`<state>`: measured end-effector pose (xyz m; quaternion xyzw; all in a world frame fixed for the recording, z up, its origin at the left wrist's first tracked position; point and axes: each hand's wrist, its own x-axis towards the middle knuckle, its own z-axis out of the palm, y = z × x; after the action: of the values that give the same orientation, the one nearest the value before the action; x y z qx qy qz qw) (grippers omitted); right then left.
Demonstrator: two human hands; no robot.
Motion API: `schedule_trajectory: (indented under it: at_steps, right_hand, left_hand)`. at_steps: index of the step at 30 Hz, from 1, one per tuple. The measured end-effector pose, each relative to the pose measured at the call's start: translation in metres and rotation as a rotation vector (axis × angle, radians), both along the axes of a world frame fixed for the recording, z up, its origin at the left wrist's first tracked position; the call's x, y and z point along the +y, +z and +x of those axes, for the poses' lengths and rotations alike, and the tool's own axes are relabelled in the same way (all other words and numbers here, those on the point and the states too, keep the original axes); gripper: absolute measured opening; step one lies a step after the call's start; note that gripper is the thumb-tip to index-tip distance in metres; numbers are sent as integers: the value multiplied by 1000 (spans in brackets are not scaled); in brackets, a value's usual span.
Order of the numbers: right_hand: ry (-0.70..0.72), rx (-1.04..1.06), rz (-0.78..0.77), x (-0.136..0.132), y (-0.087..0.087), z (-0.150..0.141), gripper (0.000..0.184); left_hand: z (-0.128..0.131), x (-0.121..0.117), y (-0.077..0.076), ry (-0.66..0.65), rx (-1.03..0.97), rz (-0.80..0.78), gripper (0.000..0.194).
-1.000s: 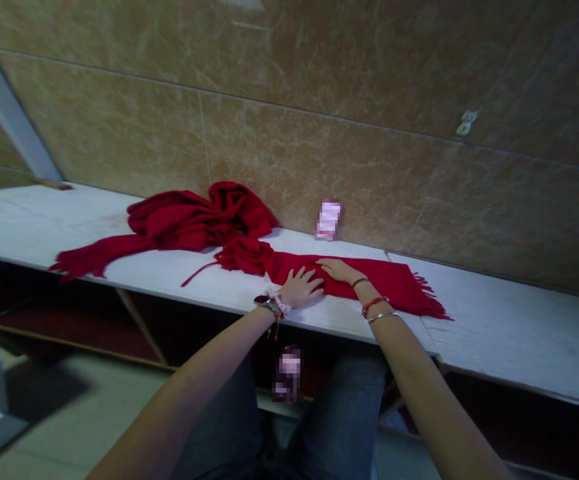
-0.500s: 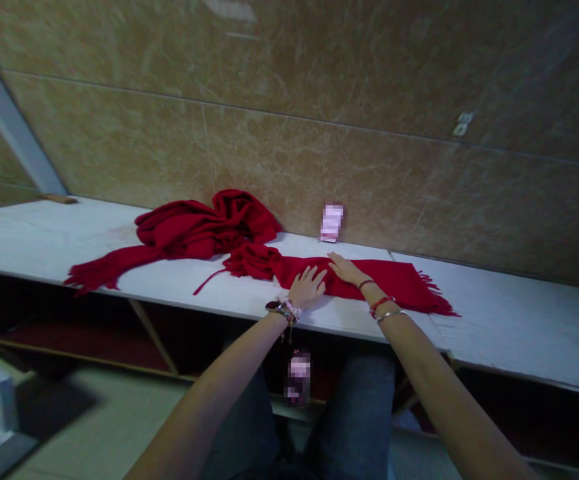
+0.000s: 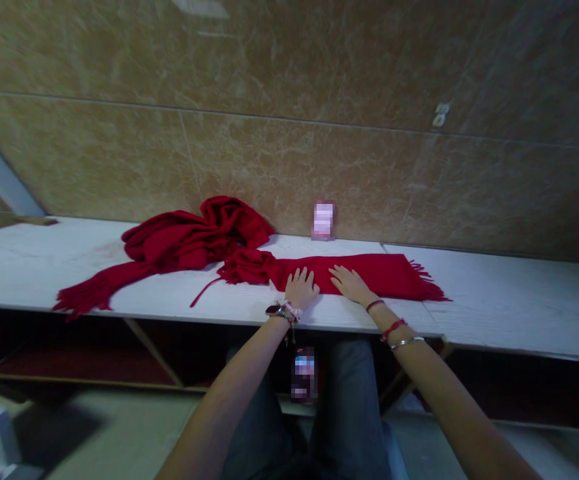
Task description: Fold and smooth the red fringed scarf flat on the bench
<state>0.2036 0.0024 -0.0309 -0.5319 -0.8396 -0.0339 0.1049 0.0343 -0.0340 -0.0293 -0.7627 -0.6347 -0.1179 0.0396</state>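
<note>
A red fringed scarf lies along the white counter, its right part spread flat and its left end bunched. My left hand rests on the flat part near the bunched end, fingers spread. To its right, my right hand also lies on the cloth with fingers stretched out. Neither hand grips anything. A heap of red cloth with a fringed end sits to the left; whether it joins the flat scarf cannot be made out. One thin red strand trails from the bunched end.
The white counter runs along a brown marbled tile wall. A blurred-out phone-like object leans against the wall. Open dark shelves lie under the counter. A small wooden piece sits at the far left.
My right hand has drawn back slightly toward me over the scarf. The fabric under my hands looks flatter and straighter. The camera view has shifted a little.
</note>
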Motion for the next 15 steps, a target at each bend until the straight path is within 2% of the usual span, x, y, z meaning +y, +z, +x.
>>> schedule_trajectory:
  at_steps: [8,11,15]
  right_hand:
    - [-82,66,116,4,-3,11,44]
    - [-79,83,152,1,2,10,47]
    - [-46,92,177,-4,7,7,42]
  left_hand:
    - [-1,2,-2,-6,20,15,50]
    - [-2,2,-1,-8,26,15,50]
    - [-1,2,1,-7,35,7,49]
